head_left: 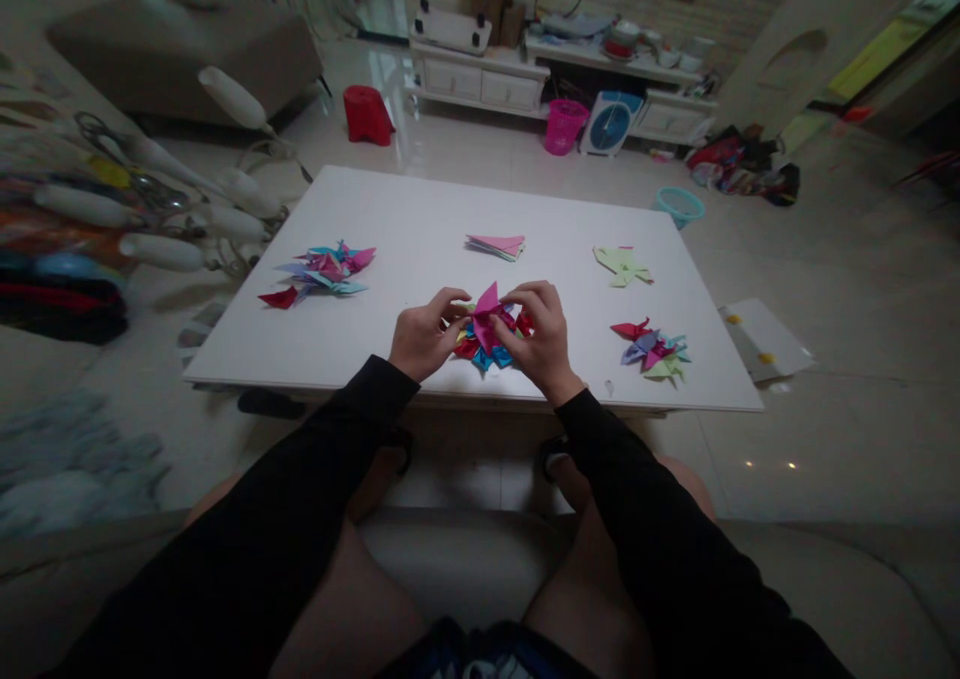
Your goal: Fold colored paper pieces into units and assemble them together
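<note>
Between my two hands is a magenta folded-paper crane (486, 311), raised above the near middle of the white table. My left hand (426, 335) pinches its left side with thumb and forefinger. From the right, my right hand (540, 337) has its thumb and fingers on the paper too. Beneath them lies a pile of coloured folded papers (491, 357) in blue, red and yellow, partly hidden by the hands. Farther back on the table rests a stack of pink and pale green folded paper (496, 245).
On the white table (405, 219), paper-crane heaps lie at left (330, 271) and right (654, 349). Light green folded pieces (624, 265) sit at back right. Beyond stand a red stool (367, 115), a pink basket (564, 127) and a blue fan (610, 123). A lamp (232, 97) is at left.
</note>
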